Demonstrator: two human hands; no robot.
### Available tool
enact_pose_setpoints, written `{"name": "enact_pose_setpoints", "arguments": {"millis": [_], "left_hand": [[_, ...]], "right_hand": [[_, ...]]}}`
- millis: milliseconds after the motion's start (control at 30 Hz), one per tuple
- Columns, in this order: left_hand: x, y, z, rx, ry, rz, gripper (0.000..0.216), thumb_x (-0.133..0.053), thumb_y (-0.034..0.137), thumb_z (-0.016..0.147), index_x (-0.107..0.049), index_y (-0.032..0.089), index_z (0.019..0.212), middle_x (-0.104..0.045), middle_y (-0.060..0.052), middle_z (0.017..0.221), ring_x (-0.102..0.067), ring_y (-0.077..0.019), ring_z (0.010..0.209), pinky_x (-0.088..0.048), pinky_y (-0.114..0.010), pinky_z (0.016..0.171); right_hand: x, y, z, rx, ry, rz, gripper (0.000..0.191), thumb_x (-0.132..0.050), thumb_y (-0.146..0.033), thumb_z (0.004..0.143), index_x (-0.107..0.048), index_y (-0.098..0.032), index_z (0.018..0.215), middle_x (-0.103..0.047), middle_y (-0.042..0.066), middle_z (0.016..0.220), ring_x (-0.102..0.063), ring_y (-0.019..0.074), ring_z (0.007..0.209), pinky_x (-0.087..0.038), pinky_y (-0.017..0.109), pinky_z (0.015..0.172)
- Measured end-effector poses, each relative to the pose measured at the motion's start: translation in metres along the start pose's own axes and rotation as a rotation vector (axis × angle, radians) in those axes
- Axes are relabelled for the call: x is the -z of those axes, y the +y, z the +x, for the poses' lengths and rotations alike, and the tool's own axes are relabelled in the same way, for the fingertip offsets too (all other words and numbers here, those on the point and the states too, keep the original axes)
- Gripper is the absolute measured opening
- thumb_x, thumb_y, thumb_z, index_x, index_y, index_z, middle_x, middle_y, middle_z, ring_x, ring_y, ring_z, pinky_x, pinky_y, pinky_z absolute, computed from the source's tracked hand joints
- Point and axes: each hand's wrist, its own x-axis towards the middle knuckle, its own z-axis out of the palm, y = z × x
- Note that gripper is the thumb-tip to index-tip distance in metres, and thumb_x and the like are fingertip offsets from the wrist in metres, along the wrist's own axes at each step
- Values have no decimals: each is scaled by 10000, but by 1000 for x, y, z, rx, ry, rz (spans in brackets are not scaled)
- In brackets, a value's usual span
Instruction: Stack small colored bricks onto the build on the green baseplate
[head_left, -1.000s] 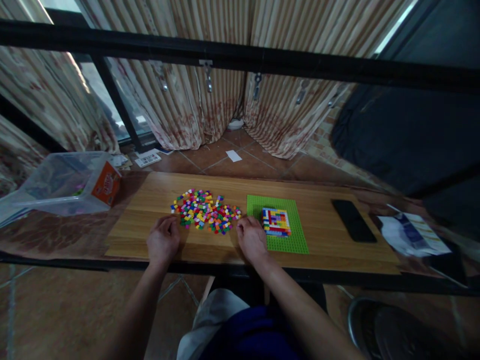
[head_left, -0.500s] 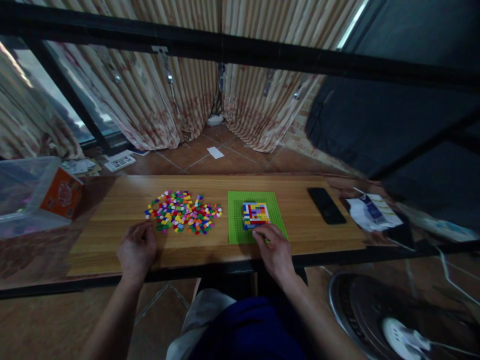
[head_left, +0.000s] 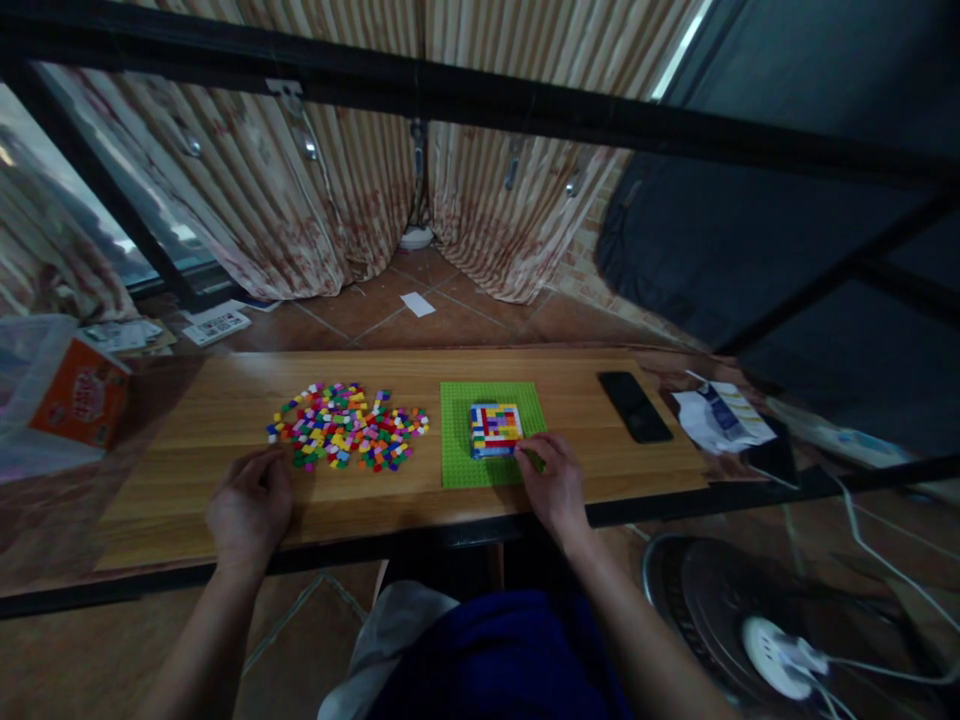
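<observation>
While the left hand (head_left: 249,500) keeps its place at the near left side of the scattered heap of small multicoloured plastic bricks (head_left: 352,425), the right hand (head_left: 556,490) has, as I follow it from my remote station, crossed from the heap's right edge to the rectangular, layered block of multicoloured plastic bricks (head_left: 495,428). That block sits on the square, studded, bright-green plastic baseplate (head_left: 454,440), with a bare green margin on every side. The right thumb and forefinger bend towards each other at the block's near right corner; the tips are touching it or just beside it, and I cannot tell whether a brick lies between them. The left fingers are curled in towards the thumb above the long, light-brown, wood-grained board (head_left: 397,505); whether anything is pinched there is likewise hidden from me. I judge that the work has passed from the loose bricks to the block, with the right hand active and the left one waiting near the supply. No difference in the block's top pattern is clear to me at this size. My view has also swung to the right: the clear plastic box with an orange label (head_left: 79,397) is now cut by the left edge, and the black, flat, rectangular phone (head_left: 635,407) lies well apart from both hands.
</observation>
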Motion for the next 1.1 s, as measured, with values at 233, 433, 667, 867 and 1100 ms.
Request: {"name": "enact_pose_setpoints", "arguments": {"millis": [233, 433, 667, 867, 1100], "left_hand": [[-3, -2, 0, 5, 3, 14, 318, -491, 317, 864, -744, 144, 949, -738, -108, 1044, -694, -231, 903, -534, -315, 766], [-2, 0, 1, 6, 0, 16, 337, -476, 326, 867, -744, 141, 954, -737, -117, 1033, -691, -236, 897, -532, -324, 766], [4, 6, 0, 26, -36, 2, 329, -479, 309, 863, -735, 144, 988, -721, -108, 1048, -668, -219, 896, -516, -304, 758], [5, 8, 0, 52, -35, -16, 260, -517, 260, 842, -727, 157, 957, -718, -83, 1028, -652, -198, 871, -520, -308, 777], [4, 9, -1, 84, -44, -43, 283, -490, 284, 849, -726, 158, 942, -717, -109, 1049, -664, -222, 889, -521, -318, 776]], "right_hand": [[-10, 8, 2, -332, 25, 383, 199, -718, -382, 725, -722, -194, 789, -677, 47, 844, -604, 179, 737, -480, 321, 706], [-18, 5, 4, -519, 70, 674, 278, -804, -371, 587, -699, -194, 774, -697, 12, 747, -606, 162, 692, -476, 306, 691], [-16, 1, 7, -539, 79, 720, 294, -821, -363, 528, -703, -195, 738, -710, 14, 734, -631, 163, 697, -495, 300, 678], [-18, 5, 7, -483, 53, 660, 314, -796, -410, 570, -696, -186, 767, -713, 29, 750, -633, 168, 688, -503, 314, 662], [-15, 11, 2, -420, 41, 623, 369, -797, -454, 591, -700, -181, 820, -727, 49, 813, -648, 185, 732, -519, 337, 700]]}}
